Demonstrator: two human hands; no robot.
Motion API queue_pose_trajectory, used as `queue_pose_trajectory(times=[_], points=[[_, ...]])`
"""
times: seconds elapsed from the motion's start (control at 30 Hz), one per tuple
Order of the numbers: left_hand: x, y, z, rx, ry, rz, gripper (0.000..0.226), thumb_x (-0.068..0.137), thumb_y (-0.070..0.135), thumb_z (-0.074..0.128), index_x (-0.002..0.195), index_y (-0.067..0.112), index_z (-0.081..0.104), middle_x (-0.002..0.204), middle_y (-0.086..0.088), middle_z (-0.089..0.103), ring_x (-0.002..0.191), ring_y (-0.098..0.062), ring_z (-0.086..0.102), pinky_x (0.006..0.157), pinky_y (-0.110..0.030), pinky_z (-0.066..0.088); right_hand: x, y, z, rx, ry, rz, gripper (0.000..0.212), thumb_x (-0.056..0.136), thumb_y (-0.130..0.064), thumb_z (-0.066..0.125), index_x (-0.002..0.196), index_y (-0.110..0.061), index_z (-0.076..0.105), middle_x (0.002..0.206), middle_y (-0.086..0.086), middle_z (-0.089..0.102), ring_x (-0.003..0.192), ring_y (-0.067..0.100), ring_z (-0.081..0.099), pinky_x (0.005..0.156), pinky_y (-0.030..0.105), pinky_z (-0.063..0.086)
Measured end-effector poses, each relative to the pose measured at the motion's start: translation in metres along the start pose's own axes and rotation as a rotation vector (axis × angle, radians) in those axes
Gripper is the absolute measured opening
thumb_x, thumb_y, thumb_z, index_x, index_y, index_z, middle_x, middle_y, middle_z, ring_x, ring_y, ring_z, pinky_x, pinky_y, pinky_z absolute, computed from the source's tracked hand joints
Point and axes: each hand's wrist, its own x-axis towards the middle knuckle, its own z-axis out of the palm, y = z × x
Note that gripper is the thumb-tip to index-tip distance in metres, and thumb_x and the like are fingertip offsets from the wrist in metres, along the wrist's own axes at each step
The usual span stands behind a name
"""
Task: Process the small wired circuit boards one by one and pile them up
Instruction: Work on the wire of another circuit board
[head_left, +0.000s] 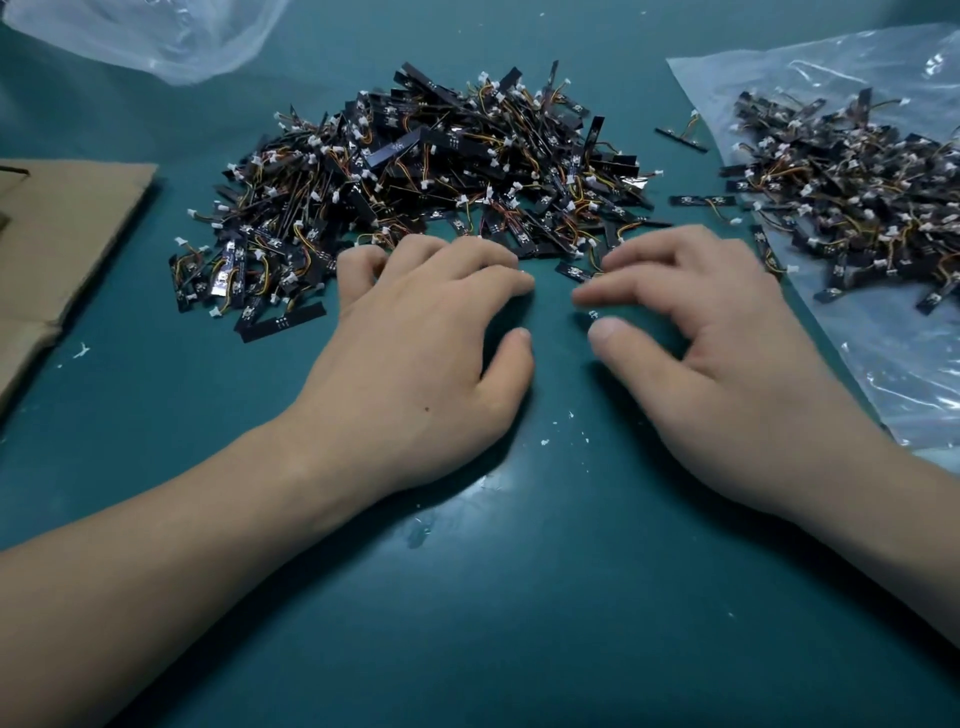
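A large heap of small black circuit boards (426, 171) with coloured wires and white plugs lies on the green mat beyond my hands. A second heap of the same boards (852, 192) rests on a clear plastic bag at the right. My left hand (415, 353) lies palm down at the near edge of the large heap, fingers loosely bent, holding nothing. My right hand (696, 332) lies beside it, fingers loosely bent toward a single board (574, 272) just past its fingertips. A tiny white piece (592, 314) sits between its forefinger and thumb, not gripped.
A flattened cardboard piece (57, 249) lies at the left edge. One clear plastic bag (156, 36) is crumpled at the top left, another (909, 364) spreads under the right heap. Two stray boards (680, 137) (698, 200) lie between the heaps. White crumbs (556, 431) dot the mat.
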Motion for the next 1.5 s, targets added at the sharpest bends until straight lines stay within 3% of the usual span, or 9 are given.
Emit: queue_pose_trajectory(times=[0.1, 0.33, 0.53, 0.7, 0.77, 0.87, 1.07, 1.33, 1.5], points=[[0.0002, 0.0009, -0.0001, 0.007, 0.020, -0.017, 0.044, 0.092, 0.046, 0.043, 0.126, 0.028, 0.063, 0.136, 0.017, 0.056, 0.125, -0.013, 0.048, 0.097, -0.034, 0.018, -0.0002, -0.0045, 0.0024, -0.174, -0.076, -0.005, 0.037, 0.093, -0.045, 0.052, 0.120, -0.031, 0.073, 0.125, -0.012, 0.057, 0.122, 0.017, 0.046, 0.096, 0.028, 0.021], [0.0001, -0.0008, 0.0014, -0.045, 0.058, 0.003, 0.051, 0.089, 0.042, 0.049, 0.138, 0.028, 0.055, 0.146, 0.015, 0.048, 0.136, -0.013, 0.039, 0.097, -0.029, 0.016, -0.0007, -0.0052, 0.0014, -0.185, -0.051, 0.002, 0.038, 0.093, -0.044, 0.053, 0.120, -0.028, 0.073, 0.125, -0.010, 0.058, 0.123, 0.018, 0.046, 0.095, 0.026, 0.018], [-0.0008, -0.0004, 0.0006, -0.148, 0.122, 0.096, 0.045, 0.093, 0.033, 0.059, 0.138, 0.033, 0.055, 0.135, 0.020, 0.056, 0.126, -0.007, 0.049, 0.094, -0.029, 0.020, -0.0020, -0.0017, 0.0007, -0.090, 0.039, -0.122, 0.029, 0.098, -0.019, 0.058, 0.122, -0.019, 0.072, 0.123, -0.007, 0.061, 0.116, 0.020, 0.054, 0.102, 0.044, 0.040], [-0.0001, -0.0015, -0.0010, -0.288, 0.154, 0.171, 0.019, 0.094, 0.029, 0.068, 0.113, 0.032, 0.068, 0.099, 0.018, 0.063, 0.090, -0.001, 0.058, 0.090, -0.040, 0.038, -0.0042, -0.0036, -0.0053, 0.104, 0.106, -0.192, 0.020, 0.092, -0.006, 0.075, 0.107, -0.019, 0.076, 0.109, -0.011, 0.068, 0.102, -0.003, 0.062, 0.090, 0.012, 0.043], [-0.0003, -0.0014, -0.0017, -0.293, 0.162, 0.188, 0.010, 0.093, 0.028, 0.071, 0.103, 0.030, 0.071, 0.095, 0.015, 0.061, 0.086, -0.002, 0.054, 0.086, -0.040, 0.040, -0.0041, -0.0036, -0.0058, 0.157, 0.100, -0.150, 0.021, 0.092, -0.008, 0.075, 0.106, -0.024, 0.072, 0.103, -0.016, 0.069, 0.093, -0.005, 0.061, 0.082, 0.009, 0.042], [-0.0002, -0.0006, -0.0003, -0.209, 0.089, 0.124, 0.020, 0.094, 0.041, 0.064, 0.110, 0.033, 0.071, 0.109, 0.014, 0.061, 0.101, -0.014, 0.056, 0.092, -0.039, 0.035, -0.0023, -0.0038, -0.0048, 0.147, 0.066, -0.115, 0.017, 0.094, -0.018, 0.069, 0.111, -0.024, 0.067, 0.101, -0.013, 0.065, 0.094, 0.000, 0.059, 0.084, 0.007, 0.038], [0.0001, 0.0013, -0.0009, -0.141, 0.053, 0.096, 0.014, 0.093, 0.046, 0.058, 0.095, 0.038, 0.070, 0.097, 0.017, 0.059, 0.096, -0.011, 0.049, 0.086, -0.033, 0.023, -0.0027, -0.0040, -0.0018, 0.056, -0.012, -0.096, 0.019, 0.089, -0.029, 0.068, 0.107, -0.024, 0.069, 0.095, -0.010, 0.059, 0.091, 0.011, 0.055, 0.086, 0.024, 0.044], [0.0014, 0.0039, -0.0034, -0.253, 0.004, 0.103, 0.008, 0.097, 0.034, 0.054, 0.096, 0.031, 0.062, 0.084, 0.018, 0.063, 0.080, -0.008, 0.054, 0.090, -0.042, 0.039, -0.0015, -0.0059, -0.0007, 0.006, -0.120, -0.097, 0.016, 0.087, -0.048, 0.071, 0.092, -0.033, 0.072, 0.097, -0.012, 0.060, 0.097, 0.019, 0.055, 0.090, 0.041, 0.046], [-0.0006, 0.0075, -0.0073, -0.122, -0.001, 0.097, 0.015, 0.090, 0.043, 0.054, 0.097, 0.034, 0.063, 0.089, 0.015, 0.059, 0.090, -0.014, 0.054, 0.088, -0.040, 0.035, -0.0014, -0.0039, -0.0008, 0.009, -0.072, -0.062, 0.021, 0.087, -0.039, 0.077, 0.091, -0.028, 0.059, 0.089, -0.018, 0.055, 0.087, 0.008, 0.050, 0.080, 0.021, 0.040]])
